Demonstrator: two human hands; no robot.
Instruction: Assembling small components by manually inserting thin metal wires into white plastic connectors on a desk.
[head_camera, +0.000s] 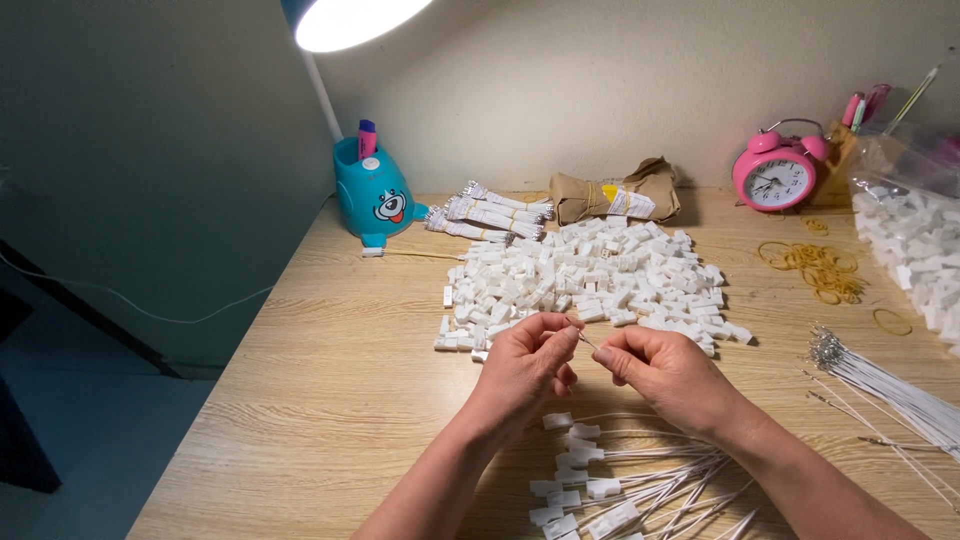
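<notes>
Matt white plastic blocks on wood-grain tabletop.

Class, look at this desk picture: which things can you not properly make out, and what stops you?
- Head view: the piece pinched between the left hand and right hand is too small and hidden by fingers.
- The clear bag of white blocks is cut off by the right edge.
- The finished wired blocks run off the bottom edge.
- The desk lamp is cropped at the top.
</notes>
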